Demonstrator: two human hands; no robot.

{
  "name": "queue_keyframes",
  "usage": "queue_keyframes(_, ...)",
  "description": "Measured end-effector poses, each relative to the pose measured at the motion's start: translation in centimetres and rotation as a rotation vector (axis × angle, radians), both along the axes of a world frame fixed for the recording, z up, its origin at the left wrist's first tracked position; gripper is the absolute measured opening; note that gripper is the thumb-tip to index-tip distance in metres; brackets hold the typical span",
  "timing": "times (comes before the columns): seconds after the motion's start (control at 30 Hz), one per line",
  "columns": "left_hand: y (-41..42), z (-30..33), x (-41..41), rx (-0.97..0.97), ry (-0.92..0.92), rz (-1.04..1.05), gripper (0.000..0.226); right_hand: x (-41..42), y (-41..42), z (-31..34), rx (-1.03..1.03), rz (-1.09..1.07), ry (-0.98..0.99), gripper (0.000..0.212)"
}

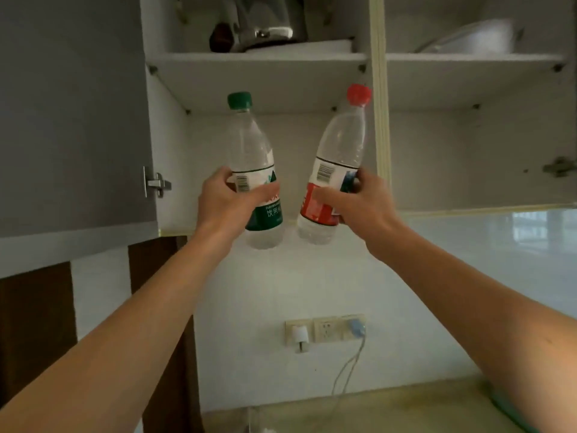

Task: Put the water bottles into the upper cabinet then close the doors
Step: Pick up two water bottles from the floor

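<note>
My left hand [229,201] grips a clear water bottle with a green cap and green label [253,157], held nearly upright. My right hand [359,200] grips a second clear bottle with a red cap and red label [340,148], tilted with its cap to the right. Both bottles are raised in front of the open lower shelf of the upper cabinet [175,145], their bases just below the cabinet's bottom edge. The grey left door [71,114] stands swung open to the left.
The upper shelf [256,57] holds a metal kettle [265,26]; a metal bowl [474,35] sits in the right compartment. A vertical divider [381,104] separates the two compartments. Wall sockets [324,329] with a cable hang on the tiled wall above the counter [374,407].
</note>
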State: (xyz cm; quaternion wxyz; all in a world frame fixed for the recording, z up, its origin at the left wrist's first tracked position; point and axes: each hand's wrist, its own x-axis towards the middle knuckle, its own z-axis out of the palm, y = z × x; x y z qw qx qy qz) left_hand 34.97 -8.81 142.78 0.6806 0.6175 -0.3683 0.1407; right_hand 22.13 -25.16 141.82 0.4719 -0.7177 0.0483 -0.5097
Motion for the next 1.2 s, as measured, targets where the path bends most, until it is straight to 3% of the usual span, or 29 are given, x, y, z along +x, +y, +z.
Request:
queue_keyframes(0.13,-3.0,3.0,4.4,-0.025,-0.042,0.076,0.074,5.2,-2.7,3.5,-0.004,-0.030,0.051,0.046)
queue_keyframes(0.23,-4.6,3.9,6.9,0.031,-0.059,0.091,0.070,7.9,-4.5,4.8,-0.036,-0.042,0.113,0.050)
queue_keyframes(0.47,-6.9,4.9,11.2,0.103,0.036,0.081,0.067,11.8,-7.6,5.8,-0.133,-0.040,0.233,0.029)
queue_keyframes(0.8,-9.5,5.3,15.0,0.164,0.080,0.018,0.053,16.1,-10.3,6.1,-0.145,-0.019,0.308,0.048)
queue_keyframes(1.2,-10.7,4.9,16.5,0.206,0.077,-0.019,0.055,17.8,-9.8,5.5,-0.189,-0.077,0.378,0.046)
